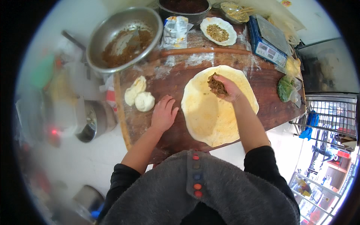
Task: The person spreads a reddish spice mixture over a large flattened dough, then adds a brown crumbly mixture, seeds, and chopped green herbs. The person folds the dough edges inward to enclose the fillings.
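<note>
A large, thin sheet of rolled-out dough [198, 122], pale yellow with a scalloped edge, lies on the wooden table [277, 112] in front of me. Over its upper part my right hand [228, 90] is closed around a clump of brown crumbly filling [217, 87]. To the left of the sheet, my left hand [164, 113] rests on the wood, fingers stretched out and holding nothing. Just beyond that hand sit two white dough lumps, a round one [144, 101] and an uneven one [135, 90].
A big steel bowl [155, 41] with brown filling stands at the far left. Along the back are a dark-filled pot [185, 17], a white bag [175, 33], a plate of chopped bits [217, 33] and a blue scale [268, 41]. Bagged greens [287, 89] lie at right.
</note>
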The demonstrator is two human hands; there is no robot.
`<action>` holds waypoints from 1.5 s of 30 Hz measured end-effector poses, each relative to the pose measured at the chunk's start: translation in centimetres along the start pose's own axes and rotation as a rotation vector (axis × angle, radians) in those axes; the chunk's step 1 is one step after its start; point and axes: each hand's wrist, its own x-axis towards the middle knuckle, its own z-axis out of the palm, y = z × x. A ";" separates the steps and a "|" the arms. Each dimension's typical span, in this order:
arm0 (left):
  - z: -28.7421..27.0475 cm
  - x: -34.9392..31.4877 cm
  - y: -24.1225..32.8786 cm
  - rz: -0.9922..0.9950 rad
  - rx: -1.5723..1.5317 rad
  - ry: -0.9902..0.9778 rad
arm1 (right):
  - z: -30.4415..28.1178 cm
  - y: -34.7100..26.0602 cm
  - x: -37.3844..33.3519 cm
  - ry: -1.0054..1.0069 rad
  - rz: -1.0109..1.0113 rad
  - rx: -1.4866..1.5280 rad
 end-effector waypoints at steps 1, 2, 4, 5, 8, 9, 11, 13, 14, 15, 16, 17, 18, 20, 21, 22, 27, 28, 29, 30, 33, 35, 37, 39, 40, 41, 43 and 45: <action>0.5 0.2 -0.4 -0.029 0.035 -0.050 | -0.6 0.4 0.0 -0.061 -0.010 0.110; 1.2 0.6 -0.8 0.000 0.078 -0.027 | -0.9 0.6 0.1 -0.085 -0.013 0.213; 2.1 1.4 -1.6 0.006 0.170 0.005 | -0.9 -0.1 0.5 -0.086 -0.040 0.263; 2.6 1.7 -1.6 -0.009 0.247 -0.017 | -0.3 -0.9 0.9 -0.102 -0.042 0.282; 3.3 2.1 -1.6 -0.106 0.371 -0.105 | 3.0 -5.5 2.5 -0.162 -0.080 0.187; 3.3 2.1 -1.5 -0.133 0.369 -0.129 | 4.8 -7.4 3.1 -0.201 -0.086 0.122; 3.1 2.1 -1.4 -0.150 0.359 -0.148 | 9.5 -10.2 4.8 -0.247 -0.258 -0.041; 2.7 2.1 -1.2 -0.164 0.332 -0.173 | 15.5 -12.2 8.0 -0.177 -0.520 -0.300; 2.6 2.3 -1.1 -0.166 0.329 -0.179 | 18.4 -12.1 9.5 -0.118 -0.685 -0.432; 2.4 2.3 -1.0 -0.178 0.328 -0.201 | 21.3 -12.0 11.2 -0.031 -0.845 -0.563; 2.3 2.4 -0.9 -0.193 0.330 -0.241 | 23.8 -11.6 12.7 -0.030 -1.045 -0.655; 2.2 2.6 -0.9 -0.199 0.312 -0.240 | 25.8 -11.3 14.2 -0.029 -1.061 -0.867; 2.1 2.6 -0.9 -0.215 0.296 -0.259 | 27.0 -11.1 15.5 -0.055 -1.100 -1.088; 1.9 2.6 -0.7 -0.235 0.279 -0.294 | 27.6 -11.6 17.5 -0.132 -0.840 -1.505; 1.8 2.7 -0.8 -0.237 0.280 -0.307 | 27.9 -12.1 18.4 -0.150 -0.642 -1.724; 1.8 2.7 -0.8 -0.256 0.279 -0.344 | 27.7 -13.5 19.3 -0.137 -0.691 -1.636; 2.0 2.7 -1.1 -0.242 0.230 -0.325 | 20.7 -24.1 23.2 -0.056 -0.758 -1.054; 2.1 2.7 -1.2 -0.235 0.217 -0.301 | 18.7 -25.8 24.1 0.023 -0.709 -1.055; 2.1 2.7 -1.2 -0.240 0.207 -0.302 | 16.8 -27.4 25.3 0.140 -0.620 -1.225; 2.2 2.6 -1.3 -0.252 0.203 -0.319 | 14.9 -28.7 26.2 0.277 -0.823 -1.782; 2.3 2.5 -1.4 -0.243 0.199 -0.304 | 10.4 -28.2 28.7 0.605 -0.167 -2.223; 2.2 2.5 -1.4 -0.229 0.187 -0.265 | 9.1 -26.9 29.9 0.931 -0.293 -1.958; 2.2 2.5 -1.3 -0.226 0.183 -0.265 | 8.6 -26.0 30.3 0.839 -0.233 -2.279; 2.1 2.6 -1.4 -0.234 0.201 -0.289 | 9.1 -25.8 30.6 0.886 -0.199 -2.091; 2.0 2.6 -1.4 -0.224 0.196 -0.266 | 9.5 -25.9 30.6 0.924 -0.233 -1.985; 2.0 2.7 -1.3 -0.225 0.195 -0.256 | 9.8 -26.3 30.7 0.873 -0.147 -1.982; 1.9 2.8 -1.3 -0.221 0.193 -0.244 | 10.3 -26.8 30.8 0.833 -0.057 -1.920; 1.8 2.8 -1.2 -0.221 0.202 -0.254 | 10.4 -27.1 30.9 0.744 0.000 -1.924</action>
